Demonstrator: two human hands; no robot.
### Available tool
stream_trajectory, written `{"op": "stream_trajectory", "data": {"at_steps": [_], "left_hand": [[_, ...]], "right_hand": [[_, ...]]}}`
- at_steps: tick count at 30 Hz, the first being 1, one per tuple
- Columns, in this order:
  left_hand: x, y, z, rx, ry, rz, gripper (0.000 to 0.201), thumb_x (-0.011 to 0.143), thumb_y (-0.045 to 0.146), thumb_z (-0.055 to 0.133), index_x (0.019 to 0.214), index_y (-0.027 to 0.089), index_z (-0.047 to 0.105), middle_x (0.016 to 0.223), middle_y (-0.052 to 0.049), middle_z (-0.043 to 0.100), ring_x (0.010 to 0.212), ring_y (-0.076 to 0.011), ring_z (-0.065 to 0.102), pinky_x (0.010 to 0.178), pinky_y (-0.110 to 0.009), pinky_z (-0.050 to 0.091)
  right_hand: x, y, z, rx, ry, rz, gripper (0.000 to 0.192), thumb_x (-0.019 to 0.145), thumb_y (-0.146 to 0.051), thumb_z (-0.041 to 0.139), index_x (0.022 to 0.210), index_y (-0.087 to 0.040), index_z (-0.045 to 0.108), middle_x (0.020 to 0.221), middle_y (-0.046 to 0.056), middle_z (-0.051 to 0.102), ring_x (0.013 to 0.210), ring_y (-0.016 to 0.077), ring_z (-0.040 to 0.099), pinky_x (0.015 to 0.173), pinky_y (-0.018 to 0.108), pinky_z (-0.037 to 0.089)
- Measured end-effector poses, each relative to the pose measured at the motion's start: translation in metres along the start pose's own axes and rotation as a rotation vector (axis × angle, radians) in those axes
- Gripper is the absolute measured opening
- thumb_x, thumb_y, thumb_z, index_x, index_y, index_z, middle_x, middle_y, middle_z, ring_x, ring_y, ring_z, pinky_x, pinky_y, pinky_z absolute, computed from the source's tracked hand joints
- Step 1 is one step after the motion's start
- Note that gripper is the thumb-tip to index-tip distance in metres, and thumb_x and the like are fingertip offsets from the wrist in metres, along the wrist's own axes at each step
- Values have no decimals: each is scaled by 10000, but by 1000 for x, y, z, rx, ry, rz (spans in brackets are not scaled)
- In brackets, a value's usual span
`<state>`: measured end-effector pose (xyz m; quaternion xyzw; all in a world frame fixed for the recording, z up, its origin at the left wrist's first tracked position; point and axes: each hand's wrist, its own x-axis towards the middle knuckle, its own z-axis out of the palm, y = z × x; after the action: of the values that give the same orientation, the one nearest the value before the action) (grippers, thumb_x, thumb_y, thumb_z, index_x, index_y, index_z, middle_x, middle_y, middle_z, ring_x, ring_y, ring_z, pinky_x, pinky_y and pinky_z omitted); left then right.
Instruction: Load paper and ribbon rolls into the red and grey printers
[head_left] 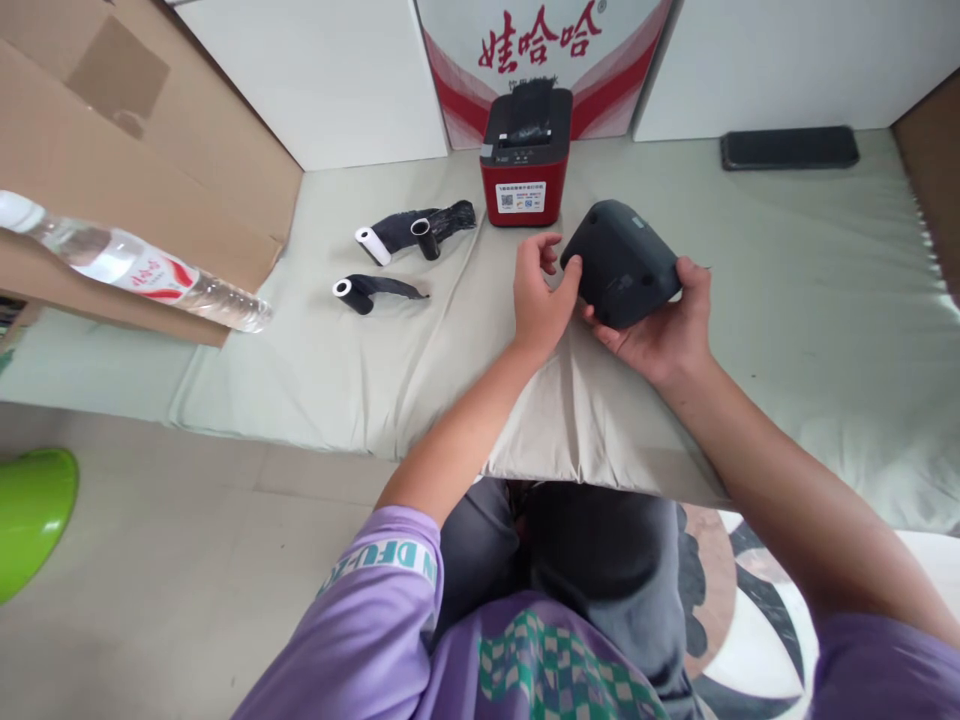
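Observation:
A black box-shaped device (pixel 619 262) with rounded corners is held up above the padded surface, its flat face with small round feet turned toward me. My right hand (pixel 671 325) supports it from below and the right, thumb on its right edge and fingers under its lower edge. At its left corner is my left hand (pixel 541 300), thumb against the edge and fingers curled beside it. Just behind stands a red and black receipt printer (pixel 525 160) with a white label on its front. Left of the printer lie a white-cored roll (pixel 373 245), a small black roll (pixel 425 240) and another black roll (pixel 354 295), with black strips trailing.
A water bottle (pixel 150 268) lies slanted along a cardboard box (pixel 187 130) on the left. Toward the back right rests a flat black object (pixel 789 148). White panels and a printed carton (pixel 544 60) line the back. A green stool (pixel 34 520) stands on the floor.

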<state>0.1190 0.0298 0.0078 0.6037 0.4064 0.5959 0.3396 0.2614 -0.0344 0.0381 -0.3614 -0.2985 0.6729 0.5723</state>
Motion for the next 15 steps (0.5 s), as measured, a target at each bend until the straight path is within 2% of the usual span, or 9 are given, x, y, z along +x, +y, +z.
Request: {"op": "stream_trajectory", "data": {"at_steps": [3, 6, 9, 12, 15], "left_hand": [[2, 1, -2, 30, 17, 45, 421, 996, 734, 567, 1195, 363, 554, 1172, -101, 578, 1052, -259, 553, 1040, -492, 516], [-1, 6, -4, 57, 132, 126, 545, 1016, 789, 412, 1337, 360, 513, 1408, -130, 540, 1290, -289, 534, 1140, -500, 470], [-5, 9, -3, 37, 163, 143, 547, 1053, 738, 360, 1453, 370, 424, 1599, -112, 443, 1523, -294, 424, 1219, -507, 432], [-8, 13, -1, -48, 67, 63, 404, 1083, 593, 445, 1441, 407, 436, 1620, -66, 462, 1522, -266, 450, 1228, -486, 438], [-10, 19, 1, -144, 97, -38, 332, 1103, 470, 481, 1431, 423, 471, 1685, -2, 440, 1559, -211, 427, 1287, -414, 408]], "right_hand": [[-1, 2, 2, 48, -16, 14, 707, 738, -823, 710, 1191, -280, 717, 1105, 86, 798, 887, 319, 765, 453, 365, 538], [-2, 4, 4, 27, -11, 24, 718, 743, -839, 690, 1184, -272, 710, 1095, 91, 794, 825, 276, 731, 466, 356, 514], [0, 6, 2, -75, -4, 5, 761, 749, -875, 645, 1210, -270, 689, 1158, 105, 787, 836, 256, 713, 529, 372, 527], [5, 9, -6, -290, 29, -79, 781, 790, -918, 577, 1247, -291, 666, 1213, 115, 785, 954, 295, 748, 621, 419, 575], [9, 13, -15, -359, 100, -154, 751, 792, -919, 593, 1250, -329, 663, 1256, 99, 784, 1032, 335, 768, 645, 462, 614]]}}
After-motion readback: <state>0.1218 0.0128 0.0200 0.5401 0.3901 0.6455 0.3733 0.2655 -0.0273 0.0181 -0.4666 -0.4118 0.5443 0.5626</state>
